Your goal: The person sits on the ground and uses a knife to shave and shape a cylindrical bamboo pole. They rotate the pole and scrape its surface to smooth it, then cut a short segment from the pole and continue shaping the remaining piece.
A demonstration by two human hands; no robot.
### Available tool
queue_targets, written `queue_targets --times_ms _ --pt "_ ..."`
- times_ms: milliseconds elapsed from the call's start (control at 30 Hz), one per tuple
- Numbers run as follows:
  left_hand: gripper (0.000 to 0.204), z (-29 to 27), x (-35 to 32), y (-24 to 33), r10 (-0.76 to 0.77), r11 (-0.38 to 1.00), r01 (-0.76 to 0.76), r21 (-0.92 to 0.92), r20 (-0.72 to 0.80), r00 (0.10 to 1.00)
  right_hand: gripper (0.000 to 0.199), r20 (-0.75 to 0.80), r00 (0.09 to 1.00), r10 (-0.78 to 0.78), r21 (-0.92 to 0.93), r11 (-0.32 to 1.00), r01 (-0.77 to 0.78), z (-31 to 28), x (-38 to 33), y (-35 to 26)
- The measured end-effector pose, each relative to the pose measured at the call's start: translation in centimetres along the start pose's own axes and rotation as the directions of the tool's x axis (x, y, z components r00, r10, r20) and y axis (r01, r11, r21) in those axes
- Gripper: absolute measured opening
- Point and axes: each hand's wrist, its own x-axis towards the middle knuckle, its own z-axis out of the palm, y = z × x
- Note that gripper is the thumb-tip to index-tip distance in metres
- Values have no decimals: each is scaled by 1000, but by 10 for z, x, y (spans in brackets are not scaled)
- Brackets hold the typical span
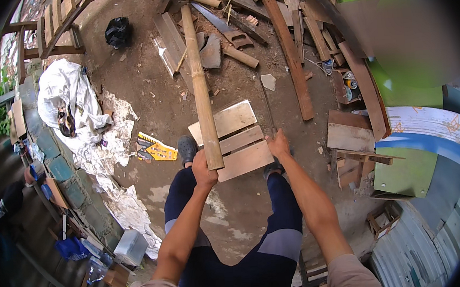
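My left hand point(204, 170) is closed round the near end of a long bamboo pole point(199, 86). The pole points away from me, its near part over a low slatted wooden stool point(241, 141). Beside the stool's right edge, my right hand point(277, 143) grips a long thin-bladed tool point(267, 101). Its blade points away, seen almost edge-on, so I cannot tell whether it is a machete. A gap separates blade and bamboo. My feet stand on either side of the stool.
A handsaw point(225, 26) lies among planks and bamboo pieces ahead. A long brown plank point(286, 51) stretches along the right. White cloth point(70, 97) and a yellow-and-black package point(156, 148) lie left. Wood offcuts point(351, 130) and a green panel point(406, 171) stand right.
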Motion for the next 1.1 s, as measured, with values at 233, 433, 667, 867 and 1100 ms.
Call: queue_targets --times_ms 233,433,667,867,1100 --pt "42 52 -72 -81 -160 975 137 175 121 980 69 11 1000 25 32 999 -25 29 23 27" --pt "74 77 -84 -136 -340 937 344 -60 70 938 62 -104 994 -45 -51 998 40 51 27 47" --pt "78 79 -85 -142 -428 885 443 -145 127 895 58 -86 993 -81 4 997 82 51 31 46" --pt "66 74 -125 -134 -479 868 494 -45 184 859 63 -76 996 -37 -48 998 33 60 -10 71" --pt "63 84 -187 -112 -615 772 634 46 303 728 63 -146 988 54 0 999 -55 98 -46 166"
